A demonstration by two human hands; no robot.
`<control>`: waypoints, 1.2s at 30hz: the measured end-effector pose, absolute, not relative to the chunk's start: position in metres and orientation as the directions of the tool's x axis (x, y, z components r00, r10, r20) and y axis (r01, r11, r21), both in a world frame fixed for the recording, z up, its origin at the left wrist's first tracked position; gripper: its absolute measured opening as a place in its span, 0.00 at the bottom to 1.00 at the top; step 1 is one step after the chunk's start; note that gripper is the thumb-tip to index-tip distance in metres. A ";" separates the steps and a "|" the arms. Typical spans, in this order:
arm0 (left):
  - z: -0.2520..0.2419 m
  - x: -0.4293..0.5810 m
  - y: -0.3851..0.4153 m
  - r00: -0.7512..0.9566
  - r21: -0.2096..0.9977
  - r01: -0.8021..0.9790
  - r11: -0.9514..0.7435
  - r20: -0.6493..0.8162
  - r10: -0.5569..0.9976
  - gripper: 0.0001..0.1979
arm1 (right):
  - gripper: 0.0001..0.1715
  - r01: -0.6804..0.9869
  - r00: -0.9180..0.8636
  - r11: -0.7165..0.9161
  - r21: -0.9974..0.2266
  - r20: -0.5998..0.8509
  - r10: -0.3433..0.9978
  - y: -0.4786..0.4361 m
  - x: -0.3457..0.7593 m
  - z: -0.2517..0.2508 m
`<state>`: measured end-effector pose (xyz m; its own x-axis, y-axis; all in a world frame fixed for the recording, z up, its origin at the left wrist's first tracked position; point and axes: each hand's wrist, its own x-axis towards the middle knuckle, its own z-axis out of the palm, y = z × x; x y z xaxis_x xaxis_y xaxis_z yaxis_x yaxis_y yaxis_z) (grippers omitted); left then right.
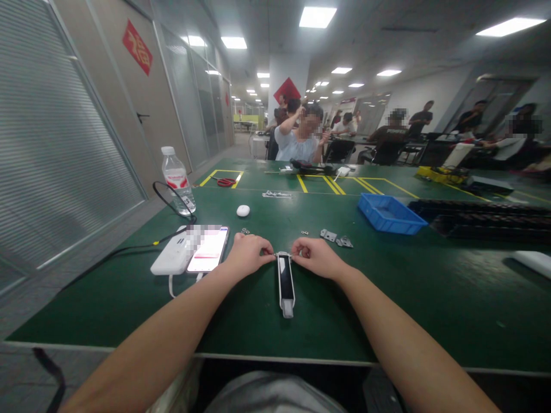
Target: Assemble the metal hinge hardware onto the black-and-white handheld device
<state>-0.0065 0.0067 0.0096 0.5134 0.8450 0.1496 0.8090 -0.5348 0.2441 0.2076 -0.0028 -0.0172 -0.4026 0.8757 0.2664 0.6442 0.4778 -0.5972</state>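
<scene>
A long narrow part (286, 284), white with a black middle, lies on the green table (387, 304) pointing away from me. My left hand (248, 254) is closed in a pinch at the left of its far end. My right hand (316, 256) pinches at the right of that same end. Something small and metallic shows between the fingertips of both hands, too small to name. Small metal brackets (336, 237) and loose washers (245, 232) lie just beyond my hands.
A phone (209, 250) rests on a white power bank (172, 259) at the left, its cable running off the table. A water bottle (178, 180), a white puck (243, 210), a blue bin (391, 213) and black trays (486, 219) stand farther back. Other people sit at the far end.
</scene>
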 end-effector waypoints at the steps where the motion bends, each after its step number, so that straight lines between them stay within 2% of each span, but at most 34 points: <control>1: 0.009 -0.007 0.007 0.520 0.241 0.806 -0.541 0.150 0.841 0.08 | 0.04 0.650 -0.397 0.473 -0.594 0.265 0.879 -0.003 0.208 -0.017; 21: 0.005 -0.006 0.007 0.544 0.239 0.790 -0.564 0.149 0.825 0.08 | 0.06 0.671 -0.445 0.511 -0.537 0.259 0.857 -0.002 0.212 -0.016; 29: 0.007 -0.006 0.005 0.560 0.238 0.775 -0.585 0.170 0.811 0.10 | 0.13 0.649 -0.453 0.523 -0.552 0.271 0.849 0.000 0.213 -0.019; 36: 0.007 -0.006 0.006 0.566 0.225 0.774 -0.592 0.172 0.806 0.09 | 0.07 0.666 -0.482 0.578 -0.472 0.319 0.816 -0.001 0.209 -0.017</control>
<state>-0.0060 0.0056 0.0068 0.5665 0.8058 0.1724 0.7739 -0.5921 0.2248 0.2088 -0.0008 -0.0169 -0.4818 0.8160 0.3195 0.6659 0.5779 -0.4719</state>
